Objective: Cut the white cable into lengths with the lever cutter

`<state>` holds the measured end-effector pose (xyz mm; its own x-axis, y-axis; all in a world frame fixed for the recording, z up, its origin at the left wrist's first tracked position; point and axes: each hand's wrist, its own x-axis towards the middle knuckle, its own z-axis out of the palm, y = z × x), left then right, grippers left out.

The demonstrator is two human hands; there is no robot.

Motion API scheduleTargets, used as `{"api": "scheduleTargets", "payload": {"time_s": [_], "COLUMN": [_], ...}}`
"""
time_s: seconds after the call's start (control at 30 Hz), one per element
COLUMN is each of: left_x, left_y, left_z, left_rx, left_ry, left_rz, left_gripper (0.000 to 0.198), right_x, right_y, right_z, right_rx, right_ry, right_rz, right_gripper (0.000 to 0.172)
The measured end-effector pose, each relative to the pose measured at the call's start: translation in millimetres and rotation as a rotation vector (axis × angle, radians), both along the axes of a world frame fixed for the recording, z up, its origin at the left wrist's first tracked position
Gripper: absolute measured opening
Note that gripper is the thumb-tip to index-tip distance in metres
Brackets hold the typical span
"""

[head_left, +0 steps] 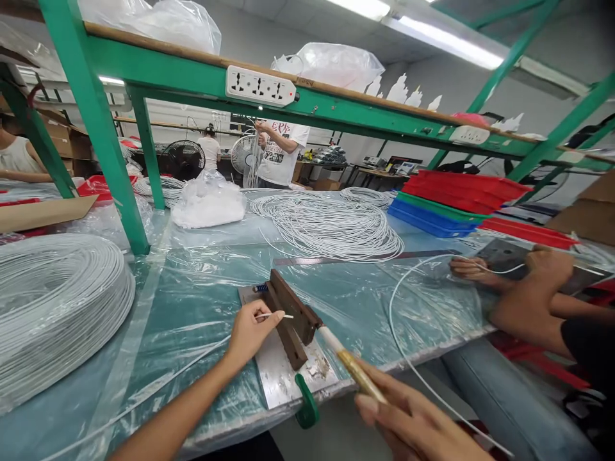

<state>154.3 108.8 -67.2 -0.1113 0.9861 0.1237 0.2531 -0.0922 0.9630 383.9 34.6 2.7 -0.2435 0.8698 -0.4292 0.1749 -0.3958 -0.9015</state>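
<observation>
My left hand point(254, 326) pinches a thin white cable point(202, 353) close to its end, and the short tip pokes out past my thumb over a brown metal bench cutter point(286, 326). From the left the rest of that cable trails across the table. Closed around the yellowish handle point(358, 371) of the cutter's lever is my right hand point(403, 410), low at the table's front edge. The cutter sits on a metal base plate point(276, 387), with a green clamp point(306, 402) at the plate's front edge. A blue spring point(261, 288) shows at its far end.
A big coil of white cable point(62, 307) lies on the left. Looser cable loops point(331, 224) and a steel ruler point(336, 258) lie behind the cutter. Stacked red and blue trays point(442, 205) stand back right. At right, a co-worker's hands point(548, 269) handle another cable.
</observation>
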Motion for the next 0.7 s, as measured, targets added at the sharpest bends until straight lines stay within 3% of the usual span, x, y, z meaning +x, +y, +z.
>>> {"api": "scheduleTargets", "payload": {"time_s": [0.1, 0.2, 0.33, 0.47, 0.6, 0.7], "left_x": [-5.7, -7.0, 1.2, 10.9, 12.2, 10.2], "left_y": [-9.1, -21.4, -35.4, -45.4, -53.3, -56.8], "left_z": [7.9, 12.0, 10.4, 5.5, 3.1, 4.1], "left_rx": [0.029, 0.03, -0.008, -0.09, -0.122, -0.136], "left_ry": [-0.095, -0.137, -0.148, -0.161, -0.165, -0.176], "left_rz": [-0.061, -0.097, -0.124, -0.206, -0.234, -0.222], "left_gripper": [0.041, 0.045, 0.049, 0.057, 0.061, 0.061], "right_x": [1.2, -9.8, -44.0, -89.6, -131.9, -154.6], "right_y": [22.5, 57.0, 118.2, 186.4, 243.6, 271.9], "right_z": [47.2, 89.1, 125.0, 131.9, 118.5, 105.0], "right_rx": [0.005, 0.006, 0.096, 0.257, 0.369, 0.375], "right_ry": [0.201, 0.368, 0.479, 0.433, 0.242, 0.162], "right_rz": [0.007, 0.074, 0.102, 0.149, 0.175, 0.153], "right_gripper": [0.065, 0.051, 0.055, 0.072, 0.071, 0.071]}}
